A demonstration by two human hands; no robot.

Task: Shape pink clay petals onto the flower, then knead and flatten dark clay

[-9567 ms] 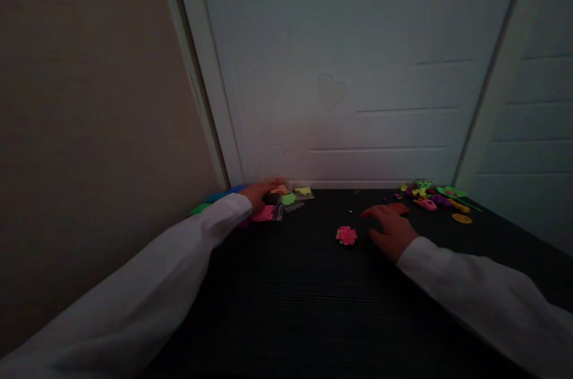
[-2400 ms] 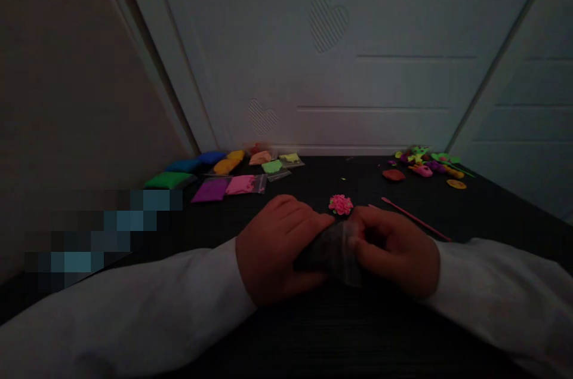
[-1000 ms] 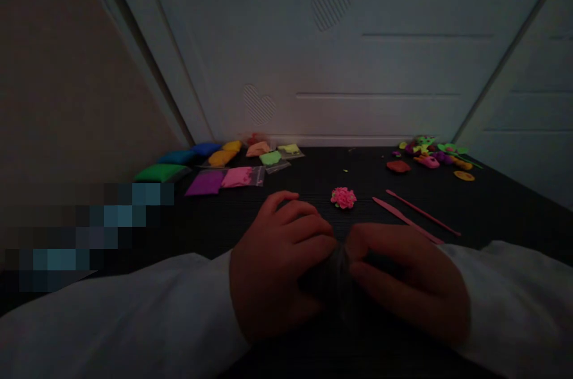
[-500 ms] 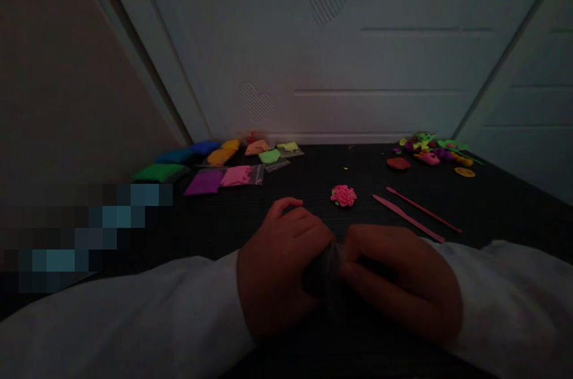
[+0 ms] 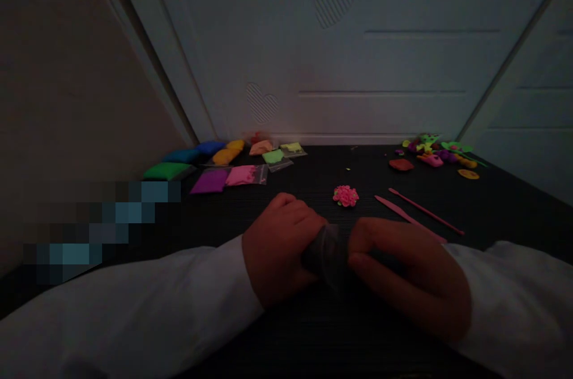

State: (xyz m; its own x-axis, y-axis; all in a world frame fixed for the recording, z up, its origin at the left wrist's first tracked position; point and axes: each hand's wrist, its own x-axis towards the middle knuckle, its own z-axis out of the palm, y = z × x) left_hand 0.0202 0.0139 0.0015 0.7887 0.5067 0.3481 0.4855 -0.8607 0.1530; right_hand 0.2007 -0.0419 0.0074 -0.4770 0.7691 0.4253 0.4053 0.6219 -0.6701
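My left hand (image 5: 282,253) is closed round a small, dark plastic bag (image 5: 331,253), whose clear, crumpled end sticks out to the right. Most of the bag is hidden in the fist, and its contents are too dark to tell. Just right of the bag, my right hand (image 5: 407,271) is closed with thumb and forefinger pinched together. What lies in that pinch, if anything, does not show. Beyond both hands sits a pink clay flower cluster (image 5: 346,196) with bits of green. A pink clay knife (image 5: 407,216) and a thin pink modelling tool (image 5: 425,210) lie right of it.
At the back left lie several bags of coloured clay, among them purple (image 5: 209,181), pink (image 5: 242,175) and green (image 5: 166,171). Shaped clay pieces (image 5: 432,155) are heaped at the back right, near a red piece (image 5: 400,165). A white panelled wall (image 5: 268,39) bounds the dark table.
My right hand has drawn slightly right, away from the bag, leaving a gap at its fingertips. More of the bag's clear end shows. The whole view has shifted a little.
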